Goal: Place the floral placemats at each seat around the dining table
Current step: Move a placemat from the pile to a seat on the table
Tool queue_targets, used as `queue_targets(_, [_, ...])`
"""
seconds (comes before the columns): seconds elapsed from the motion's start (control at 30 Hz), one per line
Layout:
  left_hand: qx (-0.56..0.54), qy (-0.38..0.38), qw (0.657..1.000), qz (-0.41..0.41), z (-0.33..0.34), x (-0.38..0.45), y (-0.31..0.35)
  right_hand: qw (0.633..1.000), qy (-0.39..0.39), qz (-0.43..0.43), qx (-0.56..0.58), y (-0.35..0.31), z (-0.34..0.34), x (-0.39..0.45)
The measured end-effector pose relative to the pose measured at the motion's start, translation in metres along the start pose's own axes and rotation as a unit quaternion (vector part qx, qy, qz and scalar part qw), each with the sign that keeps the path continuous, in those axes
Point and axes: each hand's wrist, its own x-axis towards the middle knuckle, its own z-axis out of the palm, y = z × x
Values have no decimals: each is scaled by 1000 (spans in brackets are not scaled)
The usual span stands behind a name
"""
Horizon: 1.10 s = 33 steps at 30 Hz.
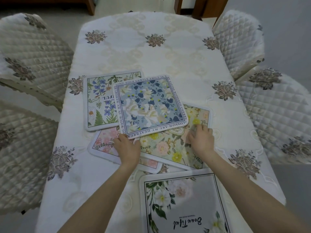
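- Cream tablecloth with embroidered grey-pink flower motifs covers a long dining table, and four chairs in quilted covers flank it: two on the left, two on the right.
- One white-rose placemat lies flat at the near end, squared to the edge, so that seat looks served.
- Four more mats sit in a loose overlapping heap at mid-table: a blue-flowered mat with a lettered border on top, a wildflower mat on the far left under it, a pink mat on the near left, and a yellow-and-peach mat on the near right.
- By this layout, the side seats remain unserved; most of the task is left.
- Left hand rests at the near corner of the blue-flowered mat, fingers curled; whether they pinch its edge cannot be told.
- Right hand lies on the yellow-and-peach mat, fingers bent and pressing down on it.
- All mats are square with rounded corners and a pale raised rim; they look soft, thin and flexible, like padded fabric.
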Motion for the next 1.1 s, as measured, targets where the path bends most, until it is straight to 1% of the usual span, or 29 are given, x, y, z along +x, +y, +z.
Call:
queue_targets(0.07, [2, 4, 1000, -1, 4, -16, -1, 999, 2, 27, -18, 11, 2, -12])
queue_targets(0.13, [12, 1, 1000, 7, 7, -28, 0, 998, -1, 66, -10, 16, 4, -20])
queue_targets(0.2, [27, -8, 1000, 3, 9, -34, 2, 996, -5, 84, 12, 17, 5, -24])
queue_targets(0.3, [33, -20, 999, -22, 9, -32, 4, 993, -2, 89, 73, 22, 1, -25])
queue_targets(0.4, [-38, -47, 997, -56, 5, -25, 5, 975, 16, 131, 180, 31, -8, -22])
queue_targets(0.47, [-70, -69, 991, -86, 4, -23, 6, 956, 7, 148, 254, 36, -14, -20])
queue_targets(0.53, [-89, -76, 987, -107, 4, -22, 5, 949, -3, 147, 279, 39, -20, -19])
queue_targets(0.6, [-116, -79, 982, -129, 3, -22, 6, 942, 5, 146, 301, 40, -25, -18])
queue_targets(0.67, [-145, -86, 974, -151, 1, -22, 9, 939, 15, 138, 315, 40, -30, -18])
queue_targets(0.77, [-188, -108, 963, -162, -4, -23, 13, 935, 34, 123, 329, 37, -39, -17])
queue_targets(0.83, [-240, -128, 946, -175, -8, -26, 16, 937, 54, 108, 326, 37, -47, -18])
queue_targets(1.0, [-335, -201, 898, -201, -22, -36, 19, 935, 87, 89, 331, 43, -71, -20])
queue_targets(1.1, [-333, -254, 883, -211, -27, -46, 18, 930, 94, 92, 342, 53, -82, -27])
